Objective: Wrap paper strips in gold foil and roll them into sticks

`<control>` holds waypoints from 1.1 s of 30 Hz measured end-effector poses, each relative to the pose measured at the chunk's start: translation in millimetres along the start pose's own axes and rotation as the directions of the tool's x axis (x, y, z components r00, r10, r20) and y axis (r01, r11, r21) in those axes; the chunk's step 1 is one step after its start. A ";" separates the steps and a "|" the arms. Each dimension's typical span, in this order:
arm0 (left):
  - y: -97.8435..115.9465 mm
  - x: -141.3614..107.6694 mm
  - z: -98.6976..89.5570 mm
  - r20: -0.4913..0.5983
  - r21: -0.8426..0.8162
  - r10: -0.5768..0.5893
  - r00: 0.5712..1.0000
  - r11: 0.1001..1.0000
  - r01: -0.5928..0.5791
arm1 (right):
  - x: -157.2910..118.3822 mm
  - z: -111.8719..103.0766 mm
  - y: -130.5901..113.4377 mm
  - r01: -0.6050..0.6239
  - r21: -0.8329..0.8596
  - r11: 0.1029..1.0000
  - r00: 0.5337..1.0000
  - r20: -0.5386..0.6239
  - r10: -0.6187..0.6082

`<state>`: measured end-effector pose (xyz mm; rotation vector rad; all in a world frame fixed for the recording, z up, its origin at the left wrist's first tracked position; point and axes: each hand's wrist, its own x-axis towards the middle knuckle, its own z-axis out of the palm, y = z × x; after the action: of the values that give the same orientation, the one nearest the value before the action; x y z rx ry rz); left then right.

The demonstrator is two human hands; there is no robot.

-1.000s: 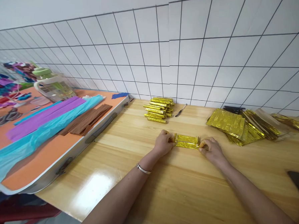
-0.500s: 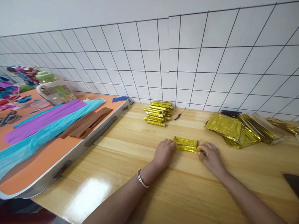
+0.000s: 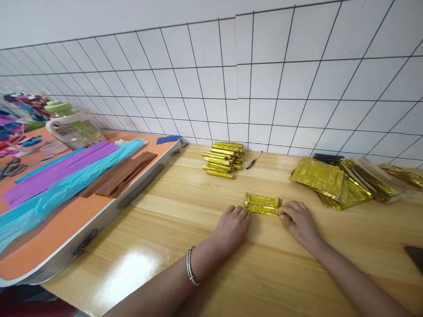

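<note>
A small rectangle of shiny gold foil paper lies on the wooden table before me, with creases along its length and turned-up edges at its short ends. My left hand rests at its near left corner, fingers curled and closed; the fingertips are hidden beneath the knuckles. At the right end, my right hand pinches the foil's edge between thumb and fingers. Farther back lies a pile of narrow gold foil rolls. To the right is a stack of flat gold foil sheets.
A pen lies beside the rolls. On the left, an orange-topped board with a metal rim holds purple crepe paper, turquoise crepe paper, brown strips, scissors and a green-lidded jar. A gridded wall stands behind.
My left hand has slid from the foil's left end toward me, uncovering the turned-up left edge. My right hand stays at the right end. The view has shifted slightly.
</note>
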<state>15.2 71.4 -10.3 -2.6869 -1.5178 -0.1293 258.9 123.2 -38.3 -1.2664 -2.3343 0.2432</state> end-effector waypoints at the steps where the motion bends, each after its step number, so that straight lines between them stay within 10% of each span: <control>1: 1.5 -2.0 -0.3 -0.004 -0.002 0.000 1.000 1.000 0.000 | -0.8 -1.1 -0.3 0.008 -0.014 1.000 1.000 0.007 -0.008; 22: 4.4 -3.6 8.1 0.008 0.007 0.013 1.000 1.000 -0.014 | -26.3 0.2 -26.6 0.277 -0.456 0.846 0.961 0.121 -0.250; 33: 28.0 2.2 -0.4 -0.054 -0.012 -0.080 0.995 0.997 0.079 | -8.9 -1.7 -76.4 0.103 -0.531 0.841 0.991 0.131 -0.039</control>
<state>40.3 58.8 -9.8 -2.6081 -1.6130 -0.2122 207.0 73.1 -11.6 -1.4342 -2.6493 -0.4119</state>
